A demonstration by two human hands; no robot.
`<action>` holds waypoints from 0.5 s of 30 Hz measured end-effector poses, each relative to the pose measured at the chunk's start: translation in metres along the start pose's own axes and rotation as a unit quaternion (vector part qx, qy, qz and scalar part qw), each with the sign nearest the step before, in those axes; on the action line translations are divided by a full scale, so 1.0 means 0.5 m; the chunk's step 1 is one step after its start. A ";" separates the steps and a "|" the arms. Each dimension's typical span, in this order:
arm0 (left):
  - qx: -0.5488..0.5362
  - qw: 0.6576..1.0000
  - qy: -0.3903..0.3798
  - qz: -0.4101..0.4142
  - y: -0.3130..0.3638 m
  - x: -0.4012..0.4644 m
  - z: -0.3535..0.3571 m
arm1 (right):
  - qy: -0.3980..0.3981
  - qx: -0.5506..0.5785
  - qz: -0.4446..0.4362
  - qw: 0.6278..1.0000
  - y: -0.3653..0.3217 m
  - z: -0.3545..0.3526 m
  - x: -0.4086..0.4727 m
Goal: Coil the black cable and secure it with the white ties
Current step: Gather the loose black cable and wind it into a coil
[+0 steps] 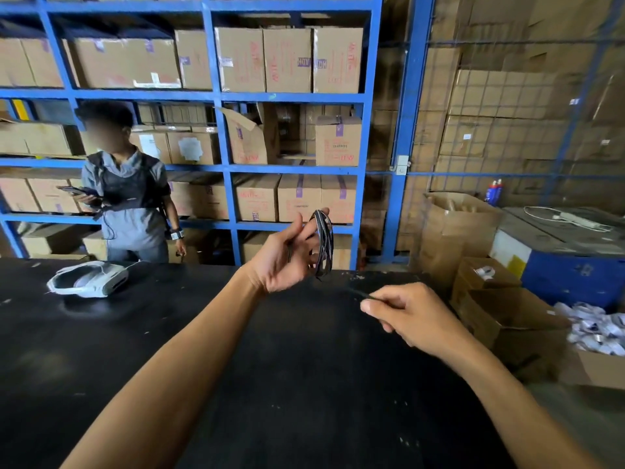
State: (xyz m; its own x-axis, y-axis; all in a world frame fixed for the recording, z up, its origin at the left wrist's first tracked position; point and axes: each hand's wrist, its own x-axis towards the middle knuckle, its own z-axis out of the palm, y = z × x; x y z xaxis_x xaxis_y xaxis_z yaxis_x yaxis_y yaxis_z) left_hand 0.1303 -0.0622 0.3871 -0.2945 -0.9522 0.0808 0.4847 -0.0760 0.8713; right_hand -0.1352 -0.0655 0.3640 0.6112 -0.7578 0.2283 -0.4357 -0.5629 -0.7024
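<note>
Matt black table (135,333), dusty and scuffed. The cable (324,243) coil shows a slight sheen, rubbery-looking. Far shelves (216,96) are painted blue metal, stacked with plain brown cardboard boxes (287,60); crumpled white plastic (88,282) lies left.

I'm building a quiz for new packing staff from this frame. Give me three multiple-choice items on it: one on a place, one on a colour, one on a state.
1. Where is the coiled black cable?
A. Flat on the table
B. Looped around the left hand's fingers, held above the table
C. In a cardboard box

2. What colour is the shelving frame behind the table?
A. Blue
B. Red
C. Grey

3. What is the right hand doing?
A. Resting open on the table
B. Holding a phone
C. Closed, pinching a thin dark strand

Answers:
1 B: the black cable hangs in loops around the fingers of the raised left hand, clear of the table.
2 A: the shelving frame is blue.
3 C: the right hand is closed, thumb and forefinger pinching a strand that runs toward the coil.
</note>
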 end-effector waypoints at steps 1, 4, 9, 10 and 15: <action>0.029 0.999 0.025 -0.012 -0.008 0.001 -0.006 | 0.001 -0.023 -0.004 1.000 -0.013 -0.021 -0.001; 0.073 0.994 0.060 -0.060 -0.034 0.005 -0.011 | 0.017 -0.099 -0.027 0.995 -0.047 -0.081 0.019; 0.062 0.978 -0.029 -0.198 -0.065 0.006 0.039 | 0.069 -0.193 -0.090 0.975 -0.067 -0.151 0.091; 0.058 0.975 -0.057 -0.208 -0.067 0.002 0.052 | 0.072 -0.197 -0.098 0.973 -0.065 -0.159 0.104; 0.084 0.976 -0.150 -0.134 -0.059 -0.025 0.083 | 0.101 -0.040 -0.088 0.990 -0.014 -0.160 0.141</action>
State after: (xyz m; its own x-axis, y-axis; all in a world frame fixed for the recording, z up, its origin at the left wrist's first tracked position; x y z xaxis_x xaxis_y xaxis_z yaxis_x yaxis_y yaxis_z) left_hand 0.0856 -0.0359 0.3807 -0.6326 -0.7732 -0.0444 0.2224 -0.2363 0.9459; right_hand -0.1419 -0.1414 0.4391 0.5404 -0.6923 0.4783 -0.3908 -0.7099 -0.5860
